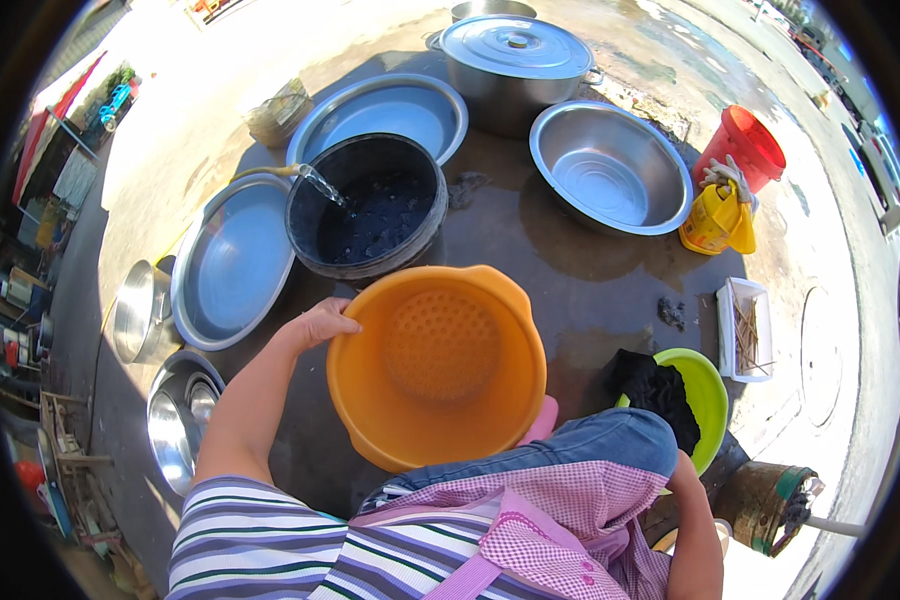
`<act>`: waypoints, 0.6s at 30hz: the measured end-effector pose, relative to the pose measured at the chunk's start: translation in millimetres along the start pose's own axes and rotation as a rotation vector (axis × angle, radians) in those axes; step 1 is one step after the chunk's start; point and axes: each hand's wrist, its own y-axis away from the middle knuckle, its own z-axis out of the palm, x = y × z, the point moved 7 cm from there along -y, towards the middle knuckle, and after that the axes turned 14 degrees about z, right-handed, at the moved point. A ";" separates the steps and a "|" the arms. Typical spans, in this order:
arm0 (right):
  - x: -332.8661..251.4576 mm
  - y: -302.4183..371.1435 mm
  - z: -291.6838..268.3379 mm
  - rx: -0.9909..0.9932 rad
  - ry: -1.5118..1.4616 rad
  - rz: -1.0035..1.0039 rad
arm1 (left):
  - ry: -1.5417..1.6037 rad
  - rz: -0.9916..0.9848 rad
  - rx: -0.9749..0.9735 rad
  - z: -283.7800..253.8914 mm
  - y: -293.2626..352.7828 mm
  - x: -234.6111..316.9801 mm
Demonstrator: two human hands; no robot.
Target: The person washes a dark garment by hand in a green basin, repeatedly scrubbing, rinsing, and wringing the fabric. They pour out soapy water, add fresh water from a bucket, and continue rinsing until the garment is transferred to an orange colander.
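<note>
My left hand (332, 321) grips the rim of an orange plastic basin (440, 400), tilted so its inside with a bumpy round bottom faces me. The basin rests close to my denim-covered knee. Beyond it stands a black tub (420, 215) with dark water, into which a yellow hose (290, 171) pours a stream. My right hand (684, 474) is beside my bent right knee, its fingers hidden behind the leg. Nearest to it is a lime-green basin (708, 400) with black cloth (655, 390) hanging over its edge.
Wide metal basins (232, 265) surround the tub, with another basin (610, 175) at right. A lidded pot (515, 90) stands behind. On the right are a red bucket (745, 150), a yellow container (715, 220) with a glove, a white box (745, 330) of sticks and a rusty can (765, 505). The floor is wet.
</note>
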 end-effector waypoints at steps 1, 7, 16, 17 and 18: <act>6.3 -2.5 1.6 -0.001 0.029 0.014 | -0.089 -0.019 0.019 -2.1 -3.6 1.1; 26.9 -19.7 13.5 -0.007 -0.046 0.068 | -0.536 0.132 0.185 -8.1 -3.9 23.0; 62.1 -31.1 39.3 0.027 -0.203 -0.021 | -0.642 0.159 -0.028 34.6 -12.6 84.4; 65.3 -30.0 38.3 0.025 -0.182 -0.005 | -0.660 0.137 -0.044 35.3 -15.3 83.8; 64.1 -27.6 38.8 0.017 -0.170 0.005 | -0.636 0.092 -0.059 30.3 -18.0 74.8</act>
